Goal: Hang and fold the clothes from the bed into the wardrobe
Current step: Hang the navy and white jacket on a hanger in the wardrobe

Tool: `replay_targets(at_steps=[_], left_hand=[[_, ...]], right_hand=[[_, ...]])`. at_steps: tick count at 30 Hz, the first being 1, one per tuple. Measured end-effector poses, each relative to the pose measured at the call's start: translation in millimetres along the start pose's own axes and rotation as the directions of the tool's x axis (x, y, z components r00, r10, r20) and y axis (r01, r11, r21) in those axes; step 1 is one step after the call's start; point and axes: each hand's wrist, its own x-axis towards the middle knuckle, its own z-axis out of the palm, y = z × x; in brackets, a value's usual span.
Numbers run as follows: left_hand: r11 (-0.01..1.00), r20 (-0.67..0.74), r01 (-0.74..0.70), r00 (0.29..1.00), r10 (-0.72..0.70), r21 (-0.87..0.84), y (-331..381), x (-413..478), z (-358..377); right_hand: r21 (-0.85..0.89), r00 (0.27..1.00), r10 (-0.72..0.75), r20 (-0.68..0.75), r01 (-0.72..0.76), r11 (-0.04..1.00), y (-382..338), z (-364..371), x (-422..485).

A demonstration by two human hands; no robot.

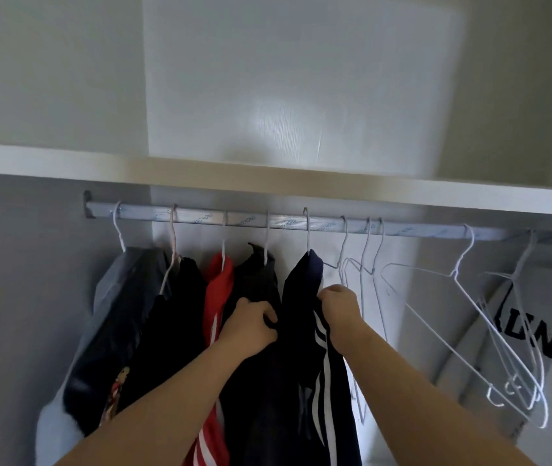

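Observation:
A navy jacket (301, 331) with white stripes hangs on a wire hanger from the metal wardrobe rail (301, 223). My left hand (254, 324) grips its left shoulder, fingers curled into the cloth. My right hand (341, 307) pinches its right shoulder near the stripes. To the left of it on the rail hang a black garment (257, 274), a red garment with white stripes (219, 287), another black garment (180, 314) and a grey and dark one (123, 297).
Several empty white wire hangers (469, 297) hang on the right half of the rail. A white shelf (301, 183) runs just above the rail. At the far right a pale cloth shows black letters (530, 331).

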Motion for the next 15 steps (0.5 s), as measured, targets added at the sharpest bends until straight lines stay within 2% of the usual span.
replay_targets(at_steps=[8,11,15], left_hand=[[0.948,-0.115,0.055,0.989,-0.095,-0.314,-1.9,-5.1,15.5],[0.9,-0.095,0.098,0.984,-0.152,-0.424,6.3,-11.9,24.1],[0.823,-0.028,0.112,0.988,-0.154,-0.557,25.1,-28.1,32.9]], right_hand=[[-0.049,0.996,-0.086,-0.015,0.085,0.995,31.3,14.5,0.9],[-0.055,0.993,-0.104,-0.055,0.101,0.993,46.0,13.8,-6.2],[-0.005,0.995,-0.071,-0.073,0.071,0.997,61.0,6.2,-22.7]])
